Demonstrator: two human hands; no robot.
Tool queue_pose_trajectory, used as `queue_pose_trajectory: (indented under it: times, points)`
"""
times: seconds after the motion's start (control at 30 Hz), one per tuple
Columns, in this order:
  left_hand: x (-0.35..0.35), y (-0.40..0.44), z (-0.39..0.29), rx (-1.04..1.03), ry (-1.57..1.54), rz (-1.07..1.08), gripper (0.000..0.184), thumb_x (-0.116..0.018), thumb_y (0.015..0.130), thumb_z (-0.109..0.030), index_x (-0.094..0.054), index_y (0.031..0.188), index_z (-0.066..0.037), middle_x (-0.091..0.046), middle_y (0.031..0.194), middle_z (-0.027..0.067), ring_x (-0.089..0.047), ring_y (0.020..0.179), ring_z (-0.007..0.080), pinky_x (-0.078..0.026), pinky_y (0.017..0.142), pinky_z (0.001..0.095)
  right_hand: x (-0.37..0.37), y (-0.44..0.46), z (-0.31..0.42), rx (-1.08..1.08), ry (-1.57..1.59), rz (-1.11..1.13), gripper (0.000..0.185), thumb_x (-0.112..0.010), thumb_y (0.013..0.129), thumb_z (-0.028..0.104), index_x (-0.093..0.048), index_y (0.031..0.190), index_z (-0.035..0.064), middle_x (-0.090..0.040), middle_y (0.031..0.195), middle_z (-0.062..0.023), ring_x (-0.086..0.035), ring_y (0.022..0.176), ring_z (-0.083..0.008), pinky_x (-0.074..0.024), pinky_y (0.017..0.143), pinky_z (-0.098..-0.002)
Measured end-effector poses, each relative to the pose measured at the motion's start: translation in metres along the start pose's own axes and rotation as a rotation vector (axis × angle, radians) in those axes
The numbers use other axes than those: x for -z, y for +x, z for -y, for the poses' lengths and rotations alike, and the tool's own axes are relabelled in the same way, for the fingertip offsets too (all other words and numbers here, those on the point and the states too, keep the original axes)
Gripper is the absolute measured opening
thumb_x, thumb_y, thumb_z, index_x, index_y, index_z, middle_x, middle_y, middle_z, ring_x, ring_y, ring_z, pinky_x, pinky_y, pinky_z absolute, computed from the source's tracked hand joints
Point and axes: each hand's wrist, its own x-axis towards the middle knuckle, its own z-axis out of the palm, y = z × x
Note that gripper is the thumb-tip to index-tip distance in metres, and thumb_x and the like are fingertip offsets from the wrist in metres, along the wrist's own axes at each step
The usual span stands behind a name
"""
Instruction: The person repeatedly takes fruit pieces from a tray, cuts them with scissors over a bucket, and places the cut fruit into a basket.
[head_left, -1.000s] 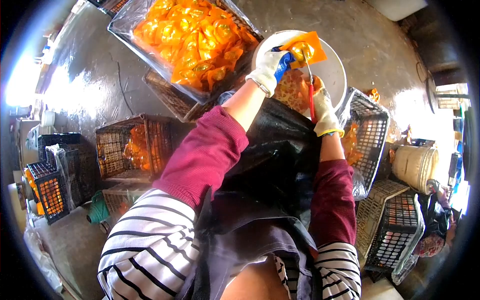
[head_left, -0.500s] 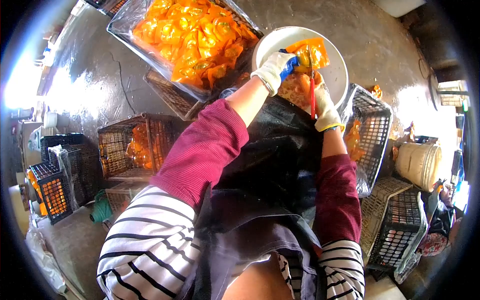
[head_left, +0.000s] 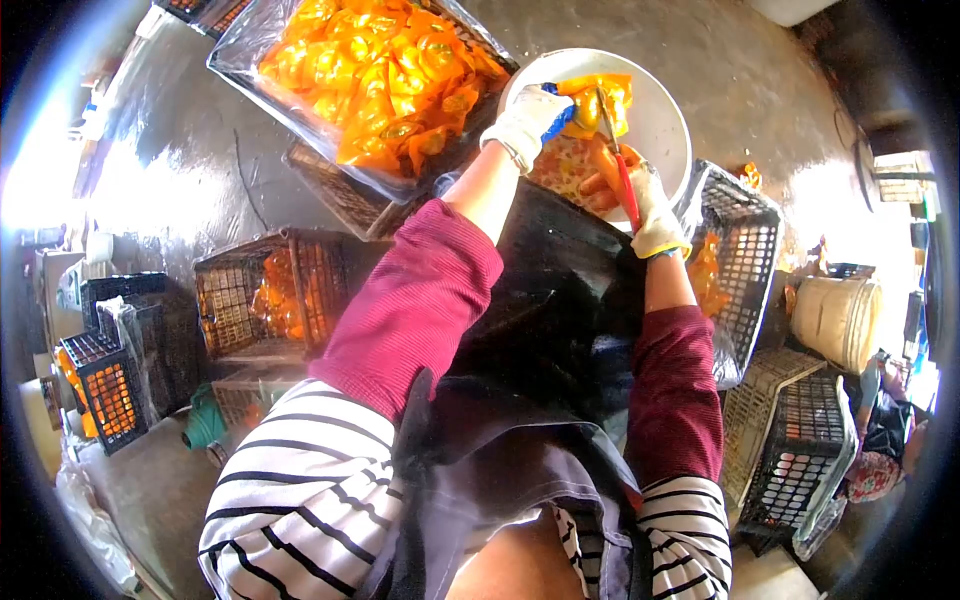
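My left hand [head_left: 528, 125], in a white glove with blue fingers, pinches one end of a shiny orange plastic packet [head_left: 612, 92]. The packet is over a white bucket [head_left: 677, 125]. In my right hand [head_left: 655, 212], also gloved but with fingertips exposed, is a pair of red-handled scissors [head_left: 628, 188]. Their blades point away from me and lie across the packet; whether they have cut through I cannot tell. Below both hands, a pinkish, speckled mass [head_left: 562, 168] lies in the bucket.
A plastic-lined crate [head_left: 228, 62] heaped with orange packets [head_left: 385, 80] stands left of the bucket. At its right is another lined crate [head_left: 750, 235] with some orange wrapping. More crates [head_left: 270, 300] stand left, and a tan bucket [head_left: 835, 322] stands right.
My left hand and the packet have shifted slightly left. The scissors have tilted, with their tips now leaning further left. The view has shifted a little.
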Motion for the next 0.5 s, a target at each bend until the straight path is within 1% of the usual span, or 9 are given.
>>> queue_pose_trajectory:
  times: [0.07,0.1,0.17,0.23,0.3,0.33,0.37,0.47,0.5]
  points:
    - [-0.005,0.006,0.017,0.040,-0.283,-0.014,0.032,-0.051,0.085,-0.011,-0.059,0.115,-0.004,-0.061,0.113,0.0123,-0.059,0.102,0.0206,-0.049,0.084,0.0311,-0.004,-0.012,0.011,-0.031,-0.054,-0.004,0.046,-0.059,0.088,0.041,-0.056,0.117,0.0049,-0.067,0.077,-0.0087,-0.057,0.052,-0.0121,-0.0435,0.048,-0.0217]
    - [-0.003,0.005,0.017,0.042,-0.376,-0.021,0.033,-0.051,0.086,-0.007,-0.058,0.118,-0.004,-0.060,0.116,0.0103,-0.058,0.104,0.0185,-0.050,0.084,0.0296,-0.004,-0.011,0.010,-0.024,-0.057,-0.001,0.045,-0.059,0.089,0.040,-0.056,0.117,0.0049,-0.067,0.077,-0.0089,-0.058,0.053,-0.0123,-0.0437,0.049,-0.0218]
    - [-0.004,0.002,0.016,-0.025,-0.377,-0.028,0.033,-0.050,0.087,-0.008,-0.058,0.119,-0.005,-0.059,0.116,0.0089,-0.058,0.104,0.0181,-0.050,0.086,0.0294,-0.004,-0.008,0.008,-0.010,-0.062,0.002,0.044,-0.059,0.089,0.038,-0.056,0.118,0.0049,-0.067,0.077,-0.0092,-0.060,0.056,-0.0128,-0.0443,0.049,-0.0220]
    - [0.001,-0.010,-0.005,-0.002,-0.576,-0.013,0.032,-0.053,0.087,-0.012,-0.058,0.118,-0.005,-0.060,0.114,0.0077,-0.058,0.102,0.0176,-0.050,0.086,0.0291,-0.003,-0.007,0.008,-0.023,-0.020,-0.019,0.042,-0.059,0.090,0.036,-0.056,0.118,0.0052,-0.067,0.078,-0.0094,-0.062,0.058,-0.0138,-0.0449,0.049,-0.0226]
    - [0.017,-0.039,-0.063,0.119,-0.972,0.026,0.032,-0.060,0.087,-0.019,-0.058,0.116,-0.006,-0.061,0.110,0.0068,-0.060,0.098,0.0168,-0.051,0.082,0.0288,-0.003,-0.005,0.008,-0.033,-0.021,-0.037,0.041,-0.059,0.090,0.034,-0.056,0.118,0.0053,-0.067,0.078,-0.0096,-0.063,0.059,-0.0146,-0.0455,0.049,-0.0230]
    - [0.020,-0.045,-0.076,0.185,-1.167,0.047,0.033,-0.063,0.087,-0.022,-0.059,0.115,-0.006,-0.062,0.107,0.0063,-0.060,0.095,0.0164,-0.051,0.080,0.0286,-0.004,-0.004,0.006,-0.040,-0.042,-0.044,0.040,-0.058,0.090,0.033,-0.056,0.118,0.0052,-0.067,0.078,-0.0097,-0.063,0.059,-0.0150,-0.0459,0.049,-0.0231]
    - [0.022,-0.046,-0.074,0.110,-1.100,0.067,0.042,-0.070,0.082,-0.025,-0.058,0.117,-0.004,-0.062,0.105,0.0072,-0.061,0.092,0.0151,-0.051,0.078,0.0254,-0.006,-0.004,0.005,-0.049,-0.064,-0.051,0.039,-0.058,0.090,0.032,-0.056,0.118,0.0052,-0.067,0.078,-0.0097,-0.064,0.059,-0.0154,-0.0462,0.049,-0.0232]
    - [0.003,-0.027,-0.045,0.180,-0.626,-0.040,0.044,-0.066,0.085,-0.027,-0.057,0.120,-0.003,-0.061,0.115,0.0078,-0.058,0.104,0.0188,-0.047,0.088,0.0284,-0.010,-0.007,0.010,-0.008,-0.030,-0.030,0.039,-0.058,0.091,0.032,-0.056,0.118,0.0053,-0.067,0.077,-0.0099,-0.063,0.058,-0.0160,-0.0467,0.049,-0.0228]
    - [0.005,-0.024,-0.044,0.134,-0.669,0.005,0.046,-0.067,0.084,-0.024,-0.055,0.123,-0.003,-0.061,0.116,0.0086,-0.058,0.104,0.0198,-0.043,0.093,0.0286,-0.008,-0.004,0.007,-0.008,-0.065,-0.013,0.038,-0.058,0.091,0.032,-0.056,0.118,0.0050,-0.067,0.079,-0.0098,-0.063,0.058,-0.0161,-0.0468,0.050,-0.0224]
